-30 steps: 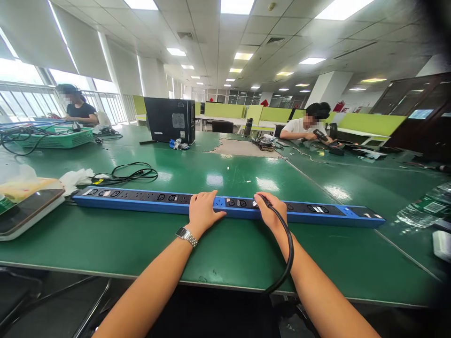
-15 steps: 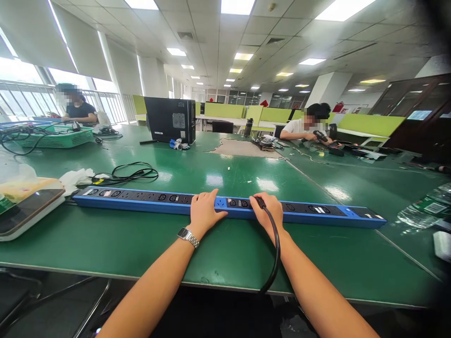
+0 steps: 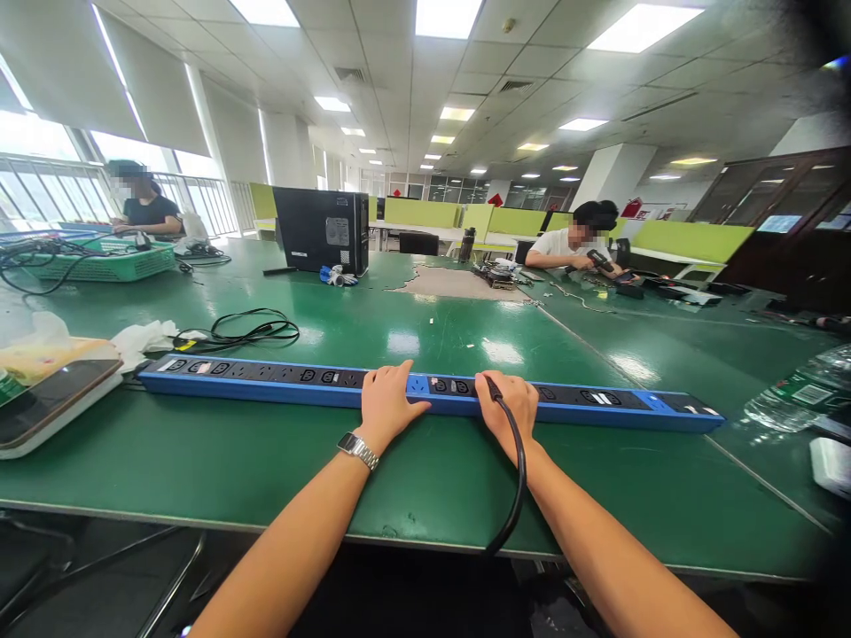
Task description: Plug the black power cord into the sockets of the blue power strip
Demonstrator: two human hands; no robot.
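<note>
A long blue power strip (image 3: 253, 390) with black sockets lies across the green table (image 3: 266, 470). My left hand (image 3: 387, 403) grips the strip near its middle, left of a blue socket, with the thumb along the front edge. My right hand (image 3: 509, 408) is closed round a black plug (image 3: 495, 388) at the sockets right of the middle. From the plug a thick black cable (image 3: 517, 478) curves down over the table's front edge. My fingers partly hide the plug, and I cannot tell how deep it sits.
A phone-like device (image 3: 59, 399) and tissues (image 3: 146, 338) lie at the left, a coiled cable (image 3: 256, 330) behind the strip. A computer case (image 3: 323, 229) and green basket (image 3: 126, 261) stand farther back. A bottle (image 3: 808, 390) lies right. Two people (image 3: 150, 208) (image 3: 565, 244) sit beyond.
Both hands keep their places on the strip and the plug. The right hand has shifted very slightly, and the view has moved a little.
</note>
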